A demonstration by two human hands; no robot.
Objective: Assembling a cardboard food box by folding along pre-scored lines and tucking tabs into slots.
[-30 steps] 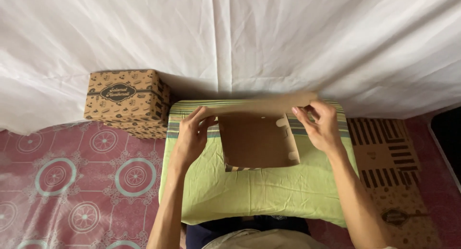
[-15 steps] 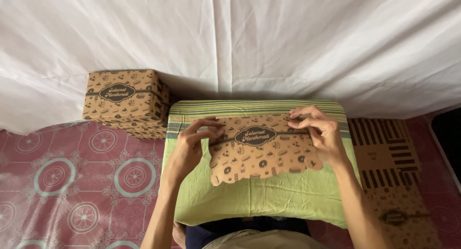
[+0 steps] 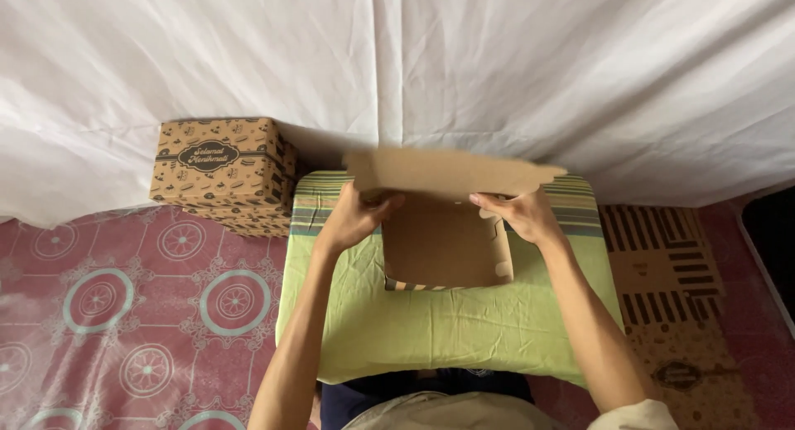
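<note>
**Inspector:** State the condition of the left hand (image 3: 354,219).

**Assistant:** Its fingers (image 3: 387,203) are curled shut on the left rear corner of a brown cardboard box with an open top and a printed pattern on its outside (image 3: 443,248). The thumb lies on the near side of that corner, and the fingertips go over the edge where the raised plain brown cardboard lid flap (image 3: 451,171) hinges.

**Inspector:** And the right hand (image 3: 526,217)?

**Assistant:** It is closed in the same way on the right rear corner. Its fingertips (image 3: 484,200) point inward toward the left hand, just under the flap's lower edge. The flap stands up beyond both sets of fingers and is blurred.

**Inspector:** Where does the box lie?

**Assistant:** Between the two hands, its hollow inside facing up, resting on a light green cloth-covered cushion with striped ends (image 3: 431,330). A strip of the striped outer print shows at the box's near edge, on the wrist side of the fingers.

**Inspector:** Surroundings?

**Assistant:** Well to the left of the left fingers, a stack of closed brown patterned cardboard boxes (image 3: 222,173) stands on a pink patterned floor mat (image 3: 124,314). Past the right wrist lie flat, unfolded brown patterned cardboard sheets (image 3: 662,272). A white draped cloth (image 3: 397,57) hangs beyond the fingertips.
</note>
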